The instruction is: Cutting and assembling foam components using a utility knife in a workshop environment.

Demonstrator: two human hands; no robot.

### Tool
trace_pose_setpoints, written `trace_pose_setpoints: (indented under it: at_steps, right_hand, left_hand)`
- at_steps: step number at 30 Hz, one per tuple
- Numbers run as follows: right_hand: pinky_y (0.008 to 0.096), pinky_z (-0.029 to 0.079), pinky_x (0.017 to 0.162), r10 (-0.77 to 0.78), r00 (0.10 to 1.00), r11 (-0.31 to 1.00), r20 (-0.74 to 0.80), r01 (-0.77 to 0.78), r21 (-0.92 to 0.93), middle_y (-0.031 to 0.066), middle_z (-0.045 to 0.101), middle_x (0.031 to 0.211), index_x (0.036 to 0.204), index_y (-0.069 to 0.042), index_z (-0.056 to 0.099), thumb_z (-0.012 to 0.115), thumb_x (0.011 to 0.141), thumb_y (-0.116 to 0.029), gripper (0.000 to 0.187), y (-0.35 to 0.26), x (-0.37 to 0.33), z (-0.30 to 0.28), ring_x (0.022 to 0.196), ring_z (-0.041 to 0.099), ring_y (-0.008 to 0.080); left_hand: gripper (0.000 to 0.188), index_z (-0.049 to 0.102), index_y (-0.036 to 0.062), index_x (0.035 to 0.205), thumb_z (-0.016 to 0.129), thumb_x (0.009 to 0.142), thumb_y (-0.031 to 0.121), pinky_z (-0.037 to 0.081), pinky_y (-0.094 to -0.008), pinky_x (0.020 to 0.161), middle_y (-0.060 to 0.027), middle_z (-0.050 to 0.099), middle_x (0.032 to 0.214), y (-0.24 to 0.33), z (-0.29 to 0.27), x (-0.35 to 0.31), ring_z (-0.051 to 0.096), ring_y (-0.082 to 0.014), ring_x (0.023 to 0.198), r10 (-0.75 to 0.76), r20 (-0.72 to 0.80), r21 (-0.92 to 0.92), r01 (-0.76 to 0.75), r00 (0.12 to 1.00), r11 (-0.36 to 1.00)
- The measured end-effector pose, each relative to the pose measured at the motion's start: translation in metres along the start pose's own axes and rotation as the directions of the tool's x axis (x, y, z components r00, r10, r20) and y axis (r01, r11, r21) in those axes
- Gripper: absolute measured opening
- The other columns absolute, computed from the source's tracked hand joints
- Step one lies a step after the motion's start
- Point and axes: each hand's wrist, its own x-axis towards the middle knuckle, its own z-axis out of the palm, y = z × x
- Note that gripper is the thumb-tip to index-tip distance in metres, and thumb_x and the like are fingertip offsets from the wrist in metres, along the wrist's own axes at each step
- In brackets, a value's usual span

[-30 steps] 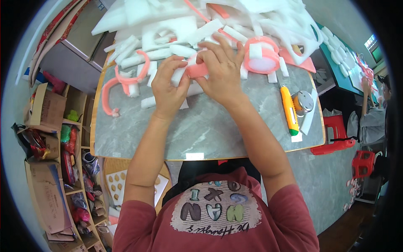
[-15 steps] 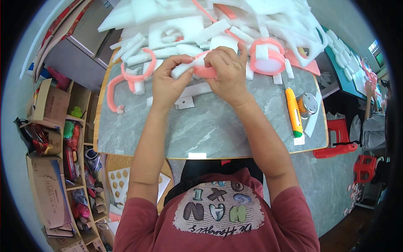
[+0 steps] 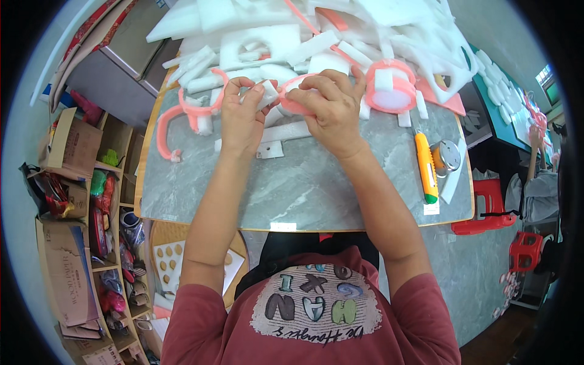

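Between the fingertips of my left hand [image 3: 241, 121] is a small white foam piece [image 3: 268, 91], tilted upward. My right hand [image 3: 336, 118] grips a curved pink foam piece [image 3: 292, 106], its fingers bent over the top and hiding much of it. The two pieces are close together; whether they touch I cannot tell. Below them on the table lies a long white foam strip [image 3: 291, 131] by a small white tag with a hole [image 3: 269, 150]. Pink foam curls [image 3: 165, 129] rest left of my left hand. Right of my right hand stands a round pink-and-white foam assembly [image 3: 391, 94].
Loose white foam offcuts [image 3: 243, 36] pile up along the table's far side. A yellow cutter knife [image 3: 424, 164] and a metal can [image 3: 447, 155] stand at the right. Shelves [image 3: 106, 255] line the left; red stools [image 3: 486, 207] and another person's arm [image 3: 535, 143] are at right.
My left hand has turned the white foam piece from lying low beside the pink piece to a more upright tilt. My right fingers have spread slightly over the pink piece.
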Motion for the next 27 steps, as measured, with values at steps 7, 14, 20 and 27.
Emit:
trace_pose_setpoints:
  at_steps: [7, 14, 20, 27]
  right_hand:
    - [0.0365, 0.039, 0.087, 0.175, 0.984, 0.975, -0.008, -0.172, 0.142, 0.0005, 0.059, 0.089, 0.087, -0.016, 0.066, 0.069, 0.064, -0.004, 0.025, 0.010, 0.002, -0.006, 0.088, 0.054, 0.0216]
    - [0.0283, 0.044, 0.083, 0.662, 0.726, 0.465, 0.186, -0.592, 0.659, 0.0094, 0.060, 0.102, 0.112, -0.001, 0.056, 0.062, 0.079, -0.004, 0.034, 0.011, 0.002, -0.003, 0.093, 0.056, 0.0183]
    - [0.0262, 0.043, 0.086, 0.638, 0.599, -0.059, 0.485, -0.590, 0.805, 0.0087, 0.057, 0.108, 0.119, 0.004, 0.049, 0.059, 0.080, -0.004, 0.041, 0.013, 0.001, -0.002, 0.096, 0.054, 0.0134]
    - [0.0274, 0.048, 0.071, 0.620, 0.654, 0.363, 0.434, -0.729, 0.580, 0.0075, 0.062, 0.089, 0.101, 0.001, 0.059, 0.073, 0.070, -0.014, 0.037, 0.019, -0.003, 0.001, 0.079, 0.059, 0.0134]
  left_hand:
    - [0.026, 0.044, 0.0071, 0.114, 0.053, 0.091, 0.015, 0.049, -0.0358, 0.082, -0.0128, 0.052, 0.109, 0.003, -0.039, 0.024, 0.057, -0.0203, 0.094, -0.239, 0.017, -0.504, 0.215, 0.971, 0.836]
    - [0.061, 0.040, 0.0028, 0.131, 0.062, 0.085, 0.036, 0.037, -0.0380, 0.098, -0.0150, 0.030, 0.140, -0.004, -0.024, 0.017, 0.032, -0.0253, 0.129, 0.478, 0.202, 0.841, -0.401, 0.855, 0.362]
    - [0.048, 0.047, -0.0045, 0.122, 0.067, 0.082, 0.013, 0.050, -0.0272, 0.078, -0.0124, 0.059, 0.110, -0.011, -0.005, 0.005, 0.058, -0.0177, 0.100, 0.154, 0.215, 0.460, -0.239, 0.964, 0.855]
    - [0.027, 0.053, -0.0010, 0.094, 0.069, 0.074, 0.006, 0.050, -0.0243, 0.063, -0.0053, 0.060, 0.085, -0.012, -0.003, 0.002, 0.059, -0.0120, 0.076, 0.135, 0.050, 0.645, -0.135, 0.990, 0.752]
